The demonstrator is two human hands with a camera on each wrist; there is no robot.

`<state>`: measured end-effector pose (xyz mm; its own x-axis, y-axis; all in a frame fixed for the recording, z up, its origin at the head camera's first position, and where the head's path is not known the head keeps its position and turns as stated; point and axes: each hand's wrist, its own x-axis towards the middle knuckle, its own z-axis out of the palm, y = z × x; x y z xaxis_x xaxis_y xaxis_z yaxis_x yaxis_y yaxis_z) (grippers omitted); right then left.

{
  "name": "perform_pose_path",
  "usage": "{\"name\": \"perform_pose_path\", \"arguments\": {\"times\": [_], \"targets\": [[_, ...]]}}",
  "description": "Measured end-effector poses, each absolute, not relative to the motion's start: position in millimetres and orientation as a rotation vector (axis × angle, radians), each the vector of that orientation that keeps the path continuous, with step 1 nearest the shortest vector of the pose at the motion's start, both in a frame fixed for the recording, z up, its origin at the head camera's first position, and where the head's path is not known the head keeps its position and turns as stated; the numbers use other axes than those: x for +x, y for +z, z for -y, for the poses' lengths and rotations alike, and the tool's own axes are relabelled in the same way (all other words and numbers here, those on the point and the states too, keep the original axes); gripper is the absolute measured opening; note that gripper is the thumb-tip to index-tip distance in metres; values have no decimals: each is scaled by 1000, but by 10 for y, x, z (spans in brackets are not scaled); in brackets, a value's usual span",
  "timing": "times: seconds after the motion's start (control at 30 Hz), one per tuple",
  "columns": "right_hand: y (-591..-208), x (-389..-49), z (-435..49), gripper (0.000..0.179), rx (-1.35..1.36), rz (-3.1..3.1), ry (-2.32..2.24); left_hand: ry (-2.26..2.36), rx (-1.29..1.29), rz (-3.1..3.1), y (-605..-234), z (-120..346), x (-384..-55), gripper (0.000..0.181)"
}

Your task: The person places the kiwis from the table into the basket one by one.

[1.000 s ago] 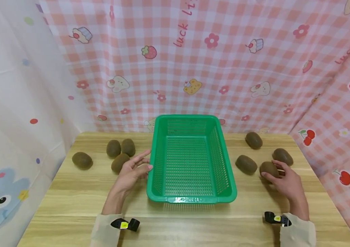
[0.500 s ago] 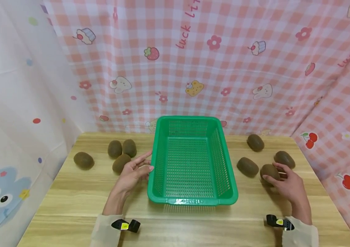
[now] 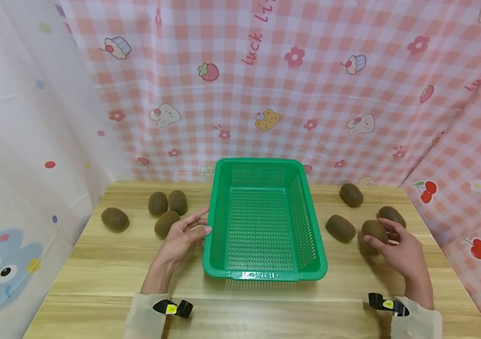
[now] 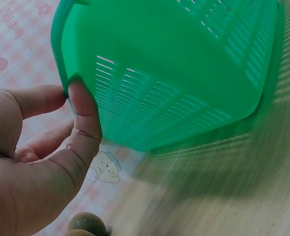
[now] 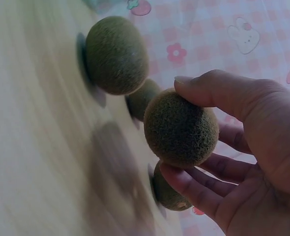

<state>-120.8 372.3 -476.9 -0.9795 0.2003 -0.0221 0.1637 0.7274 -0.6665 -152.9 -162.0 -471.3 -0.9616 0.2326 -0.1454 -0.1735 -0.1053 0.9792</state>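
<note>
My right hand (image 3: 405, 252) grips a brown fuzzy kiwi (image 5: 181, 129) between thumb and fingertips. In the right wrist view this kiwi is held above the table, its shadow lying apart from it. A green plastic basket (image 3: 265, 277) with slotted walls and nothing inside stands in the middle. At its left side my left hand (image 3: 183, 238) holds the rim, thumb on the edge and a finger against the outer wall, as the left wrist view shows. Near the right hand lie a kiwi (image 3: 392, 217) just behind it, another kiwi (image 3: 340, 229) to its left and a third kiwi (image 3: 351, 195) farther back.
On the left, three kiwis (image 3: 167, 224) sit close together beside the left hand, and a lone kiwi (image 3: 115, 220) lies farther out. The wooden table (image 3: 265, 310) ends at a pink checked curtain (image 3: 240, 117) behind. A white curtain (image 3: 32, 132) hangs on the left.
My right hand has moved slightly to the right and up with the kiwi, which now overlaps the one behind it. The left hand keeps its place at the basket.
</note>
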Motion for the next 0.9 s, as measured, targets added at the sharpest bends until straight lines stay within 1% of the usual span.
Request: {"name": "perform_pose_path", "arguments": {"times": [0.53,0.9], "targets": [[-4639,-1192,-3636,74,-304,2740,1218,2153,53,-1911,-4714,1601,-1530,63],[-4542,-1208,-3514,74,-395,2646,1292,2135,44,-1932,-4701,1599,-1527,62]]}}
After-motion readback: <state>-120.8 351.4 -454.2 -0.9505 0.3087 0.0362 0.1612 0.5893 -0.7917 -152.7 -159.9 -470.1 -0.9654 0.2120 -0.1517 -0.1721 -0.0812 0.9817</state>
